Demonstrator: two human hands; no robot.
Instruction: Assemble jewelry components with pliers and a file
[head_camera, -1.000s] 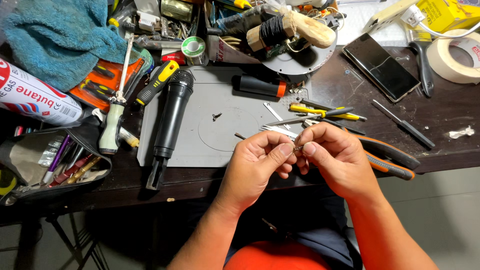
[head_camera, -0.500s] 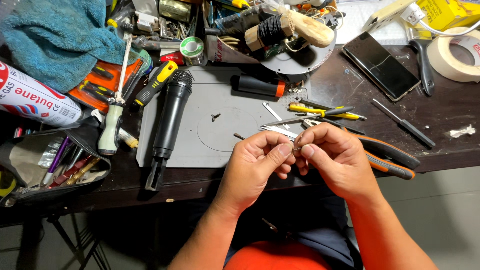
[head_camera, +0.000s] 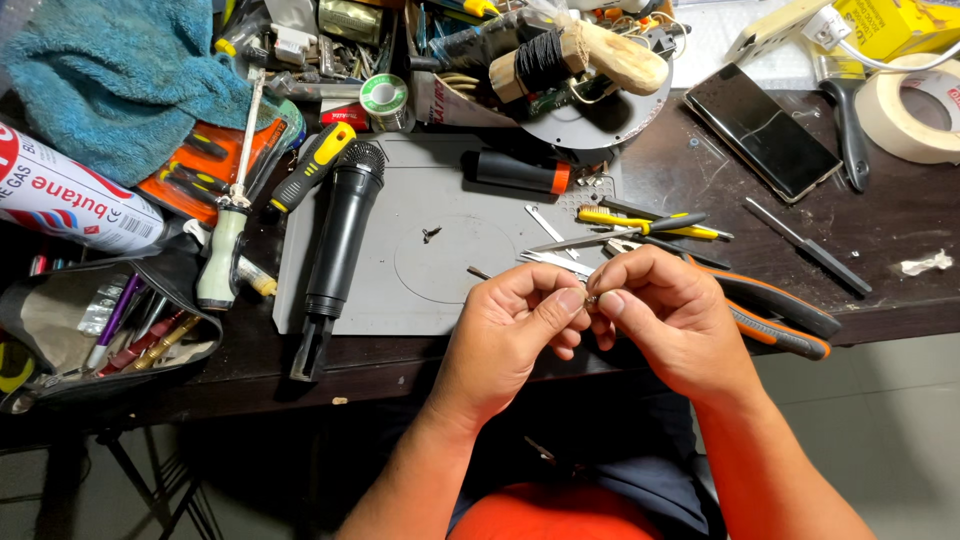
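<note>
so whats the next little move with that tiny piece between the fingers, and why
Probably lower it onto the grey mat, just ahead of the hands. The left hand and right hand pinch a tiny part together in mid-air over the desk edge, where a slip would drop it into the lap. What the part is cannot be told.

On the dark brown surface (head_camera: 900, 230) lie a grey mat (head_camera: 440, 250), a black microphone (head_camera: 335, 250), a teal cloth (head_camera: 110, 80) at the far left corner, a yellow-and-black screwdriver (head_camera: 310, 170), orange-and-grey pliers (head_camera: 780, 315), a white-and-red gas can (head_camera: 70, 195) and a cream tape roll (head_camera: 915, 115) at the far right corner.
</note>
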